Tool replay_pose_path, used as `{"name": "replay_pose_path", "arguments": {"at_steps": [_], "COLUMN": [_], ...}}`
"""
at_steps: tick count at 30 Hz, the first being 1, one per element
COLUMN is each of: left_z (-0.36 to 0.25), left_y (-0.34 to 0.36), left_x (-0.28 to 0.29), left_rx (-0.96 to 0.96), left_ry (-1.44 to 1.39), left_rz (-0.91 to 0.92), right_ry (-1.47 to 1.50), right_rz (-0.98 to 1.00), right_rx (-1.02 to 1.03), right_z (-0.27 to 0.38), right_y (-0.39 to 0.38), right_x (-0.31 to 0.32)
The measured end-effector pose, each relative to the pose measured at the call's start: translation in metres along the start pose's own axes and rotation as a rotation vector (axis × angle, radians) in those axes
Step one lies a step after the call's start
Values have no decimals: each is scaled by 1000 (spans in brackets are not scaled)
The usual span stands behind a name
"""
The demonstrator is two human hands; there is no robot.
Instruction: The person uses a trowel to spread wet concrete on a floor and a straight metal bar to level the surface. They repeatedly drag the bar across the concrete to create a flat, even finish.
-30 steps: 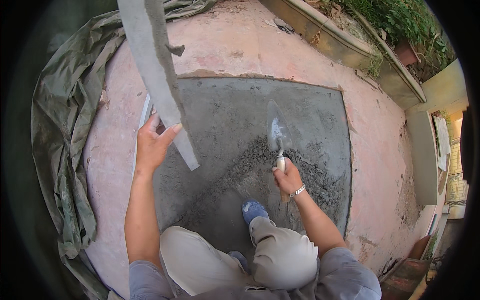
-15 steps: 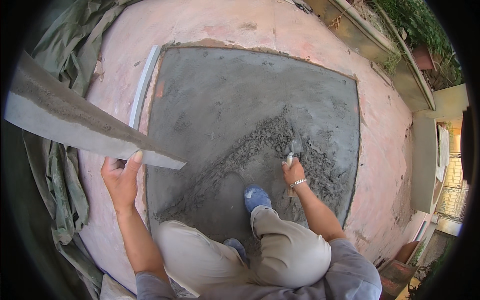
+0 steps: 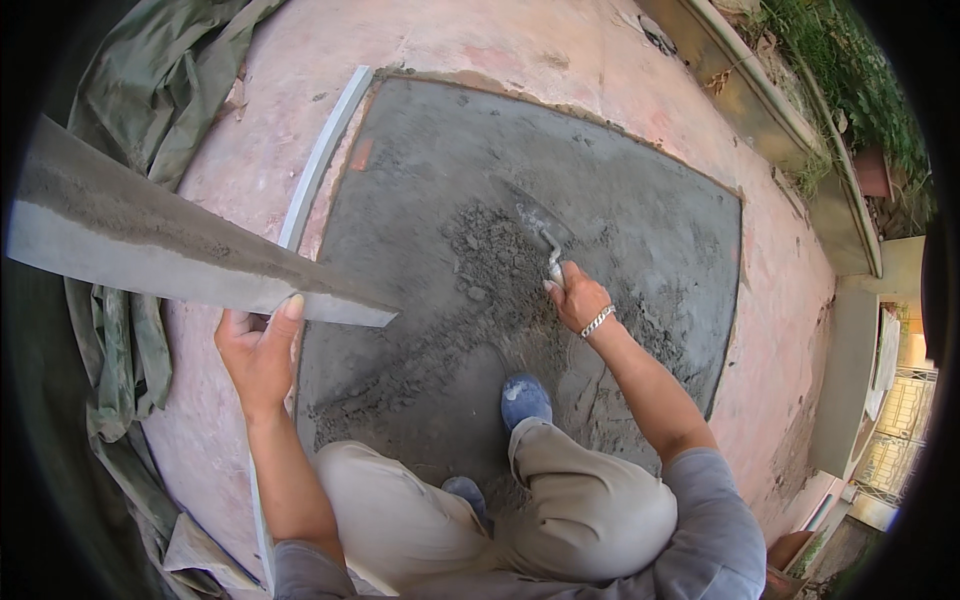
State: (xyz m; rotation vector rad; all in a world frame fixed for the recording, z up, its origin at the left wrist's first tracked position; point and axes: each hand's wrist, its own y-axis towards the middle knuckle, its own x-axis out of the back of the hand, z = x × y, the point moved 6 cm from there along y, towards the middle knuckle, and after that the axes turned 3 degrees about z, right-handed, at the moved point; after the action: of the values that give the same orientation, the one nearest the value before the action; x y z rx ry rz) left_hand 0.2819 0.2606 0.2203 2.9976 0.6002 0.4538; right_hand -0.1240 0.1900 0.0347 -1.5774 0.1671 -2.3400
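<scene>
A long metal straightedge (image 3: 150, 255), its upper face caked with wet mortar, is gripped near its right end by my left hand (image 3: 258, 360), thumb on top. It slants from the upper left down over the left side of the grey mortar bed (image 3: 420, 135). Wrapped round the handle of a pointing trowel (image 3: 540, 222) is my right hand (image 3: 582, 298), a chain bracelet at the wrist. The blade lies at the mortar surface, at the far right of a crumbly mortar ridge (image 3: 485, 250). Its underside is hidden.
My blue shoes (image 3: 525, 400) stand in the mortar. A pale strip (image 3: 325, 155) runs along the bed's left edge, and pinkish floor (image 3: 470, 40) surrounds it. Crumpled tarpaulin (image 3: 165, 110) lies at the left. A low wall (image 3: 760, 85) and plants (image 3: 840, 75) border the right.
My right hand has pushed the trowel farther away and left, and its blade now lies across the mortar ahead. My left hand still holds the straightedge. The view has shifted slightly.
</scene>
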Motion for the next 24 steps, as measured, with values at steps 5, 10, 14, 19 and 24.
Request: {"name": "replay_pose_path", "arguments": {"at_steps": [5, 10, 14, 19, 24], "left_z": [1, 2, 8, 17, 19], "left_y": [-4, -4, 0, 3, 0], "left_x": [11, 12, 14, 20, 30], "left_rx": [-4, -26, -13, -14, -22], "left_ry": [32, -20, 70, 70, 62], "left_rz": [-29, -47, -49, -57, -76], "right_ry": [-230, -270, -153, -40, 1], "right_rz": [389, 352, 288, 184, 69], "right_rx": [76, 31, -84, -170, -252], "right_z": [3, -3, -17, -54, -109], "right_y": [-10, 42, 79, 105, 102], "right_x": [-14, -19, -16, -7, -2]}}
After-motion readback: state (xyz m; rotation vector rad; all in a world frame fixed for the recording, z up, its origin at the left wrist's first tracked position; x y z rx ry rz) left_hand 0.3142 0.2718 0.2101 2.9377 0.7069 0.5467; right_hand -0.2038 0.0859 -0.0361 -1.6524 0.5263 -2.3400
